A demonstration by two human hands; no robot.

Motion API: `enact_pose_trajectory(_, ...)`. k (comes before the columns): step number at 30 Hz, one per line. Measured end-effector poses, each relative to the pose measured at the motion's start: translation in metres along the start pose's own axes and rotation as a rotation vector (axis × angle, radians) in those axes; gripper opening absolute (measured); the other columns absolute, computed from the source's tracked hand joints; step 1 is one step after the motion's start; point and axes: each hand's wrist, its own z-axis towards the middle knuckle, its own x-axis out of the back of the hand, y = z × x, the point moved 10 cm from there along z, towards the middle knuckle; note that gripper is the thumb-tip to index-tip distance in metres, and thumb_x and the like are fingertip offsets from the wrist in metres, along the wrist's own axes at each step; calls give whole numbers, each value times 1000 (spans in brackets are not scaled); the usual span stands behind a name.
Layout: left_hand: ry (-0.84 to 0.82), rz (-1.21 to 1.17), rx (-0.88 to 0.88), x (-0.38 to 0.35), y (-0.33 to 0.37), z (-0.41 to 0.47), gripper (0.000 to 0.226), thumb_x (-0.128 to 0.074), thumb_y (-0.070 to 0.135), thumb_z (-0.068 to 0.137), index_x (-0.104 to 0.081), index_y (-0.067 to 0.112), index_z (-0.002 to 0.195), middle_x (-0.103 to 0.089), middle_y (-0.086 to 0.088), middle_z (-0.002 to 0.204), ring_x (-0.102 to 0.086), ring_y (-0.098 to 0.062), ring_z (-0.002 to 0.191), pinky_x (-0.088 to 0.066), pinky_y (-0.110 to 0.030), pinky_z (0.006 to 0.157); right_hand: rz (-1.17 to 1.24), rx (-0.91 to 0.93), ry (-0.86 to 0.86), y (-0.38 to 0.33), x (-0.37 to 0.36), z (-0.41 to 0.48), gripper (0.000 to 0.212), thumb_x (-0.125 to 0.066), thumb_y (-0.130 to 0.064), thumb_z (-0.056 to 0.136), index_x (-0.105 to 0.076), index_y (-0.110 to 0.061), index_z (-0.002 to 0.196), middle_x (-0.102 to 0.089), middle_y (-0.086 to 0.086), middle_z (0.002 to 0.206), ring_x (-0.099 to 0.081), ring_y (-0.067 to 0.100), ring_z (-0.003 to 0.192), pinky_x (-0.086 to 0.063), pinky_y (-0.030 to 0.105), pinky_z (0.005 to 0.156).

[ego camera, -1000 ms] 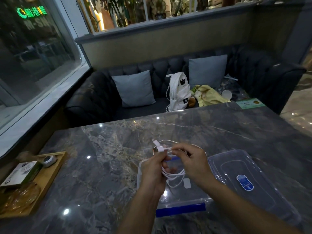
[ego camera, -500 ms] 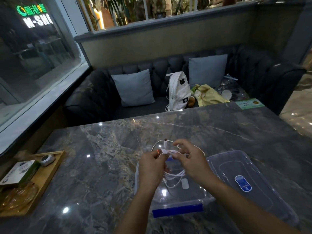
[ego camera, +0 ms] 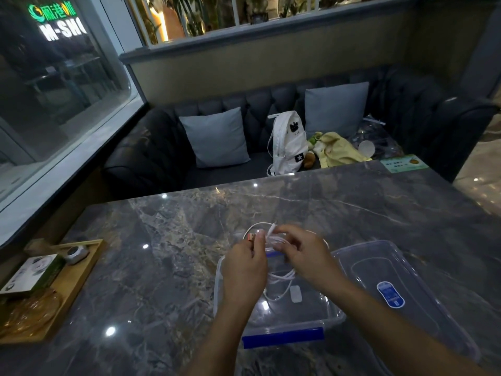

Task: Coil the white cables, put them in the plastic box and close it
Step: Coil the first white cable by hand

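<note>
Over the plastic box (ego camera: 217, 290): both hands hold one white cable (ego camera: 282, 276) as a coil, raised above the open container at the near centre of the table (ego camera: 162, 267).
Left hand (ego camera: 244, 264): fingers curled round the left side of the coil; the USB plug (ego camera: 251, 236) projects from its far side.
Right hand (ego camera: 306, 256): fingertips pinch the far right part of the coil; a thin cable end stands up between the two hands.
Cable position: loops hang between the palms; the lowest strand dips into the box, and contact with the floor cannot be determined.
Box: clear, uncovered, with a blue latch (ego camera: 283, 337) on the near wall.
Lid (ego camera: 425, 318): flat on the table, just right of the box.
Wooden tray (ego camera: 78, 270): left edge of the table.
</note>
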Motion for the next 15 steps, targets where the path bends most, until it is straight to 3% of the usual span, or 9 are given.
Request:
enact_pose_trajectory(4, -66, -58, 6, -10, -5, -1, 44, -38, 33, 98, -67, 3, 82, -58, -6, 55, -61, -23, 55, -57, -46, 63, 265, -79, -83, 5, -6, 0, 32, -71, -28, 75, -62, -37, 104, -65, -6, 102, -61, 5, 95, -51, 19, 80)
enact_pose_trajectory(7, -110, -106, 35, -19, -8, -5, 41, -40, 32, 97, -63, 5, 76, -53, 1, 53, -60, -18, 52, -59, -42, 64, 391, -139, -73, 10, -3, 1, 6, -67, -28, 78, -71, -30, 82, -71, -8, 82, -65, 6, 80, -53, 22, 70)
enact_pose_trajectory(10, -113, -206, 117, -24, -18, -5, 40, -41, 30, 97, -62, 9, 69, -58, -2, 55, -60, -18, 52, -52, -36, 59, 389, -162, -33, 19, -1, 2, 21, -64, -4, 81, -68, -18, 66, -66, -9, 56, -62, 1, 57, -51, 16, 54)
enact_pose_trajectory(15, -148, -615, 387, -43, -45, -12, 40, -41, 25, 97, -66, 5, 72, -62, -1, 46, -57, -13, 42, -50, -32, 53, 390, -188, -44, 32, -2, 0, 5, -61, 12, 77, -63, 10, 82, -62, 7, 67, -61, 2, 53, -51, 12, 52)
